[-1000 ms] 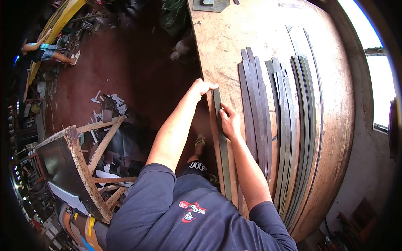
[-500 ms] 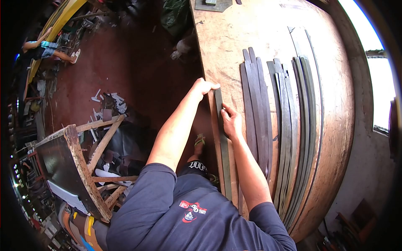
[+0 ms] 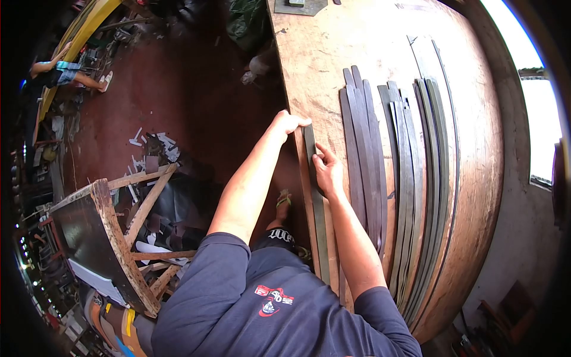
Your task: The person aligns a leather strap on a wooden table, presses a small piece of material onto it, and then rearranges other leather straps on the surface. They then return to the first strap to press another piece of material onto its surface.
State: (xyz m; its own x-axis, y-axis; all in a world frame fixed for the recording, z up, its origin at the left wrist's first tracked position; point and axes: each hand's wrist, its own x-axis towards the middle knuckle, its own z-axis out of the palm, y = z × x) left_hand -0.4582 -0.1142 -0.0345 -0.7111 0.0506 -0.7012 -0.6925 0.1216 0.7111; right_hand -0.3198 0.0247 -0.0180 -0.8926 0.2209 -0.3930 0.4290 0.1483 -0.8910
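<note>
A long, dark green-grey strip (image 3: pixel 317 214), leather by its look, lies lengthwise along the left edge of the wooden table. At its far end my left hand (image 3: pixel 290 122) is closed, with thumb and finger pinching the strip's tip. A little nearer to me, my right hand (image 3: pixel 328 171) is at the strip's right edge, fingers bent and thumb against it. Right of this hand lies a group of dark purplish strips (image 3: pixel 364 131), side by side. Part of the worked strip's near end is hidden by my body.
More dark strips (image 3: pixel 405 154) and another bundle (image 3: pixel 433 131) lie farther right on the wooden table (image 3: pixel 476 149). A metal plate (image 3: pixel 300 7) sits at the far end. To the left stand a wooden frame (image 3: pixel 116 220) and scattered scraps (image 3: pixel 168 147). Another person (image 3: pixel 68 74) is far left.
My right hand's fingers have shifted slightly, its index finger now reaching a bit farther up. The left hand keeps its place at the strip's end. The view has moved very slightly.
</note>
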